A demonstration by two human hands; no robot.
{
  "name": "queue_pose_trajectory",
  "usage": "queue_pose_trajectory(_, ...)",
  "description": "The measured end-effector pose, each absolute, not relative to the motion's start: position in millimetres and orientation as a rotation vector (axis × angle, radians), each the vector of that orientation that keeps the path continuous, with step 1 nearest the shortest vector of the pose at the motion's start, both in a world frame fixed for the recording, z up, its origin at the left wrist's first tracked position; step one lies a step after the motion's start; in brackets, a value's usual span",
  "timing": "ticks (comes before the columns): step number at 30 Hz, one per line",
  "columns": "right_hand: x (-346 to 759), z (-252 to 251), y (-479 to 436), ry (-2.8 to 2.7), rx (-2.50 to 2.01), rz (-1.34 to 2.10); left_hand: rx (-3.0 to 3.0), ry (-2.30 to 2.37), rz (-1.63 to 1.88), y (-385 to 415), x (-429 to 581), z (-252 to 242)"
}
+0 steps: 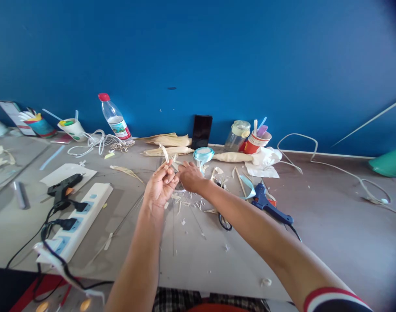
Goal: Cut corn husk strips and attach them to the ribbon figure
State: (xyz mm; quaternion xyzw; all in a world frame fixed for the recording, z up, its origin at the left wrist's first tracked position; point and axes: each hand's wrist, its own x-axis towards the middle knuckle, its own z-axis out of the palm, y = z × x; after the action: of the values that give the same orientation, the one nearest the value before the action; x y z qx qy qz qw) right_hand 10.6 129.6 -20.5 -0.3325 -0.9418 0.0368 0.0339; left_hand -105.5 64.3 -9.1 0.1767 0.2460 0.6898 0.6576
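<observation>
Near the middle of the table, my left hand is closed in a pinch, palm up, around a small pale piece of dried husk that points upward. My right hand is just beside it, back of the hand toward me, with its fingers curled down. What those fingers hold, if anything, is hidden. Right behind that hand stands a roll of light blue ribbon. Small husk scraps and thin wires lie below the hands. The black handle of scissors shows under my right forearm.
On the right lies a blue glue gun; a black one is at left by a white power strip with plugged cords. Along the wall stand a bottle, a phone, a jar, cups and husks.
</observation>
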Motion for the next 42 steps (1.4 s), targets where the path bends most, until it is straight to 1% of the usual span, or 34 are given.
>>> queue_pose_trajectory(4, 13.3, -16.3, 131.3, -2.804, -1.044, 0.210, 0.404, 0.576, 1.556, 63.6, -104.7, -8.6)
queue_pose_trajectory(9, 36.3, -3.1, 129.6, -2.485, -1.230, 0.387, 0.418, 0.624, 1.565, 62.4, -103.6, -7.6)
queue_pose_trajectory(11, 51.0, 3.0, 123.6, -2.352, -1.283, 0.513, 0.439, 0.662, 1.559, 61.2, -99.5, -6.3)
queue_pose_trajectory(12, 58.8, 5.6, 118.7, -2.265, -1.295, 0.611, 0.462, 0.686, 1.548, 60.3, -96.1, -5.5)
queue_pose_trajectory(14, 73.8, 8.8, 105.9, -1.736, -1.190, 1.165, 0.529, 0.747, 1.512, 58.0, -86.1, -3.7)
queue_pose_trajectory(15, 80.4, 9.0, 98.6, -1.515, -1.094, 1.343, 0.567, 0.783, 1.482, 56.5, -79.7, -3.1)
queue_pose_trajectory(17, 91.4, 6.7, 84.8, -1.222, -0.951, 1.558, 0.643, 0.859, 1.413, 53.4, -65.4, -2.9)
queue_pose_trajectory(20, 102.5, -2.2, 71.4, -0.993, -0.845, 1.710, 0.742, 0.958, 1.329, 49.3, -44.7, -6.8)
queue_pose_trajectory(26, 112.2, -17.4, 68.3, -0.812, -0.808, 1.691, 0.914, 1.046, 1.217, 47.5, -25.8, -21.3)
queue_pose_trajectory(35, 108.9, -21.1, 70.1, -0.908, -0.879, 1.472, 0.936, 1.135, 1.155, 48.8, -21.6, -25.9)
queue_pose_trajectory(42, 114.8, -23.7, 72.0, -1.126, -0.980, 1.396, 1.017, 1.191, 1.111, 47.7, -21.1, -24.9)
